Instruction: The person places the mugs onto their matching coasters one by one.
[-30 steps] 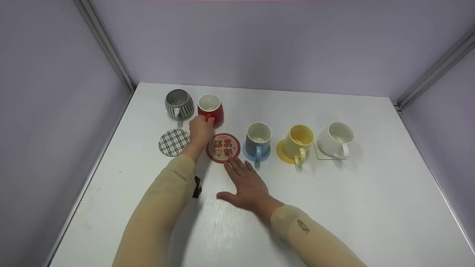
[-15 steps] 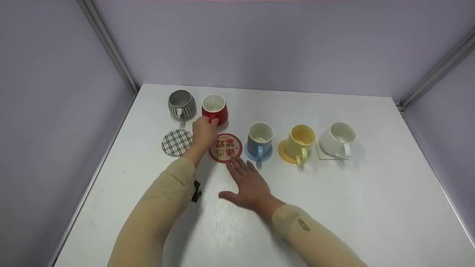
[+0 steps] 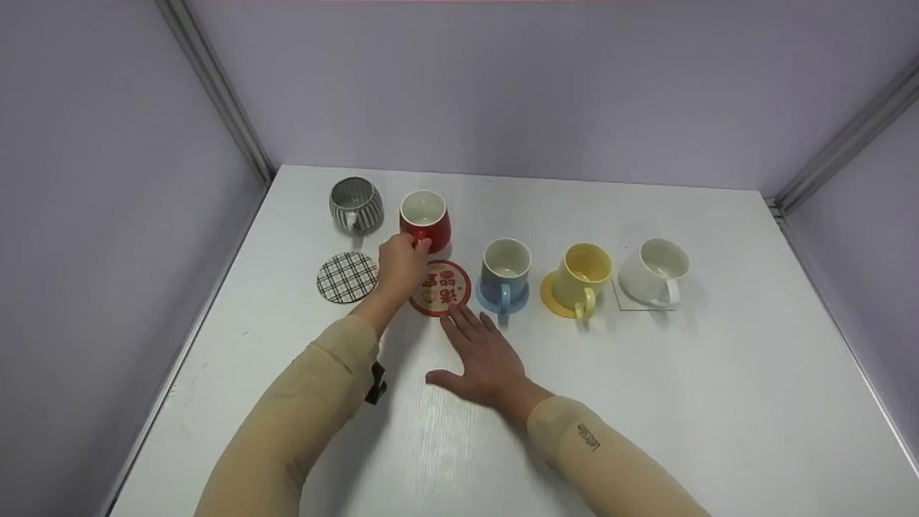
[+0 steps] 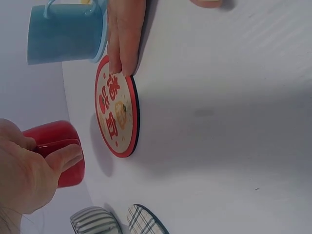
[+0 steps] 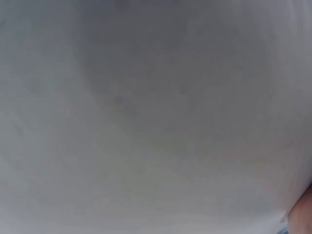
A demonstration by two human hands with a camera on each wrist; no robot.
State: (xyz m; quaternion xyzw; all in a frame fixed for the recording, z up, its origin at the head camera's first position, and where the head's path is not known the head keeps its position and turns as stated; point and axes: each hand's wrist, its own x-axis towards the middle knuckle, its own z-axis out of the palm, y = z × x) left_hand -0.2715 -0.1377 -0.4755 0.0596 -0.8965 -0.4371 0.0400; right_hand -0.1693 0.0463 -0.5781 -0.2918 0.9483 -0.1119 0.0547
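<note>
My left hand (image 3: 403,264) grips the handle of a red mug (image 3: 436,235) with a white inside, held upright just behind a round red-rimmed coaster (image 3: 449,292). In the left wrist view the red mug (image 4: 70,170) is apart from the coaster (image 4: 117,114); whether its base touches the table I cannot tell. My right hand (image 3: 487,362) lies flat with straight fingers, its fingertips at the coaster's near edge. The right wrist view is mostly a grey blur, with a bit of skin at its lower right corner.
A grey striped mug (image 3: 366,215) stands at back left, behind a round checked coaster (image 3: 346,278). Rightward stand a blue mug (image 3: 495,281), a yellow mug (image 3: 572,285) and a white mug (image 3: 639,278), each on a coaster. Purple-grey walls (image 3: 488,86) enclose the white table (image 3: 689,409).
My left hand has brought the red mug a little to the right and closer to the red-rimmed coaster. The right hand has stayed at the coaster's edge. The head view has shifted slightly.
</note>
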